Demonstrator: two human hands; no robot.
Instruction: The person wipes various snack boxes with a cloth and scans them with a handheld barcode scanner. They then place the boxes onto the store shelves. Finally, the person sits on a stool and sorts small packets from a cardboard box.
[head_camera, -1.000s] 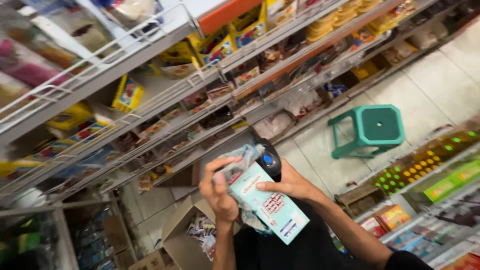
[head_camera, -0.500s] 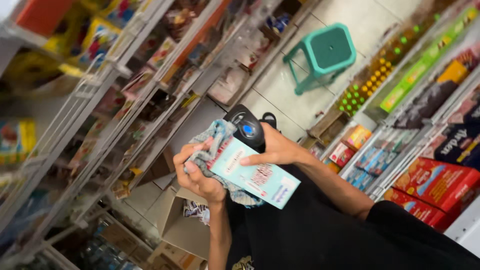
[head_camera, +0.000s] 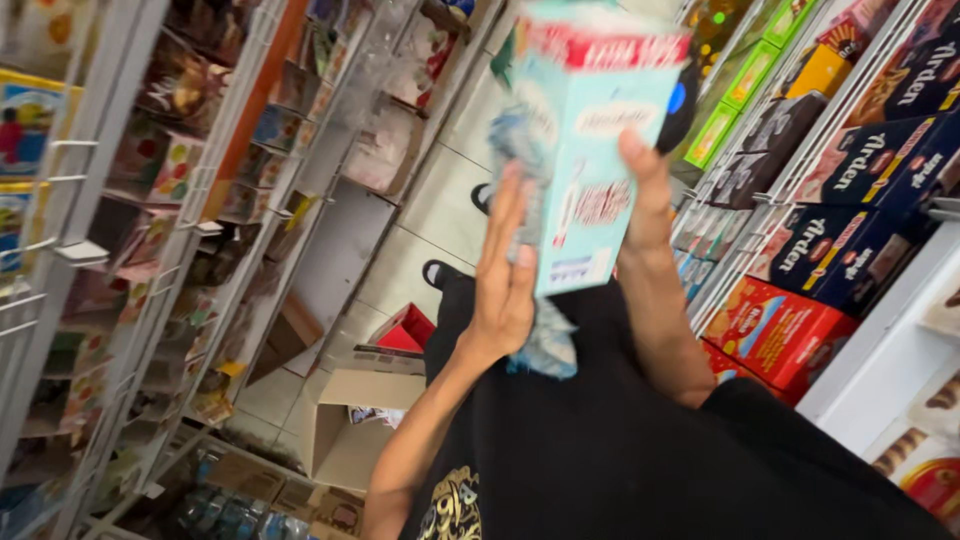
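I hold a tall light blue carton (head_camera: 600, 170) with a red top band upright in front of me, between both hands. My left hand (head_camera: 505, 290) lies flat along its left side, fingers stretched upward, pressing a crumpled blue and white wrapper (head_camera: 545, 345) against it. My right hand (head_camera: 645, 200) grips the carton's right edge, thumb across its front. A black handheld device (head_camera: 682, 100) sits behind that hand, and whether the fingers also hold it is hidden.
White wire shelves (head_camera: 190, 230) with snack packets run along the left. On the right, shelves carry red boxes (head_camera: 790, 330) and dark blue boxes (head_camera: 860, 190). An open cardboard box (head_camera: 350, 420) and a red box (head_camera: 405, 328) stand on the tiled floor.
The carton has come up from lying slanted at waist height to upright and close to the camera. The view has swung, and the green stool is out of sight.
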